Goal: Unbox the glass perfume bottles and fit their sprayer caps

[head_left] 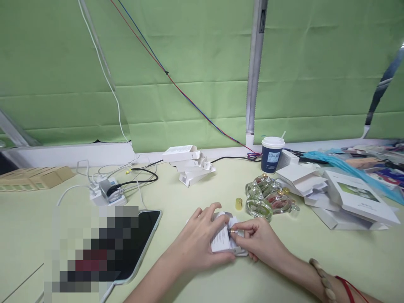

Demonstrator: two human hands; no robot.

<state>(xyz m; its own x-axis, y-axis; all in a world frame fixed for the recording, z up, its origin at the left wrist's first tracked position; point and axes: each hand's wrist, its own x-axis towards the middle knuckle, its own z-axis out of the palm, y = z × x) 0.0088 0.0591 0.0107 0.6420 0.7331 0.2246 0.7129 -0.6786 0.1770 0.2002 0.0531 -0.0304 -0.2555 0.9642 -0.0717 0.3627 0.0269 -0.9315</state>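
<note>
My left hand (202,235) is wrapped around a small white printed cardboard box (221,240) that lies on the table, thumb along its near edge and fingers over the far side. At the box's open side, my right hand (261,240) pinches a small gold-coloured piece (232,230) between thumb and forefinger. Whatever is joined to that piece inside the box is hidden. Just beyond the box stands a gold cap (239,204). Several glass perfume bottles (259,207), some clear and some reddish, lie in a cluster behind my right hand.
Empty white boxes (192,164) are piled at the back. Flattened white cartons (356,198) lie on the right, near a lidded paper cup (272,155) with a straw. To the left are a partly blurred tablet (135,244), a power strip (107,191) with cables, and tan boxes (34,179).
</note>
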